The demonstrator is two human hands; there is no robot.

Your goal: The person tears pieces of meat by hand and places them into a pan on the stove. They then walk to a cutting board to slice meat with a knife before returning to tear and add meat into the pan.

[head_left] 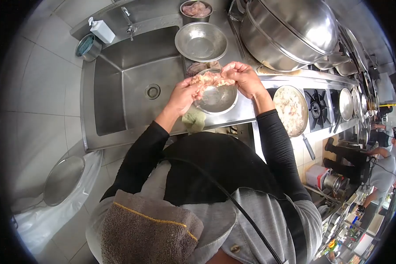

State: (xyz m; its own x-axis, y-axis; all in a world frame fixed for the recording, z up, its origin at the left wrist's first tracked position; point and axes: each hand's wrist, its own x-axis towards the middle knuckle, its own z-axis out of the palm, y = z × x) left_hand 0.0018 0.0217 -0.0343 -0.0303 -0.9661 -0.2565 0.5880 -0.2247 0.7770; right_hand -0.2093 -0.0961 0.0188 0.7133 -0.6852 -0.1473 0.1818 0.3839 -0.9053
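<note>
A strip of raw pinkish meat (212, 79), probably chicken, stretches between my two hands. My left hand (181, 97) pinches its left end. Its right end is in the closed fingers of my right hand (245, 80). Right below is a metal bowl (216, 105), its far side hidden by the meat. More raw meat (196, 67) lies just beyond, partly covered by my left hand and the strip. Farther back stand a wide metal bowl (201, 42) and a metal container of raw meat (196, 9). A green cloth (193, 119) sits at the counter edge near my left wrist.
A steel sink (110, 94) is on the left, with a faucet (127, 22) and a white pump bottle (102, 31) behind. To the right are a frying pan of food (290, 110), a burner (317, 108) and a large lidded pot (286, 33). Other people (376, 165) stand far right.
</note>
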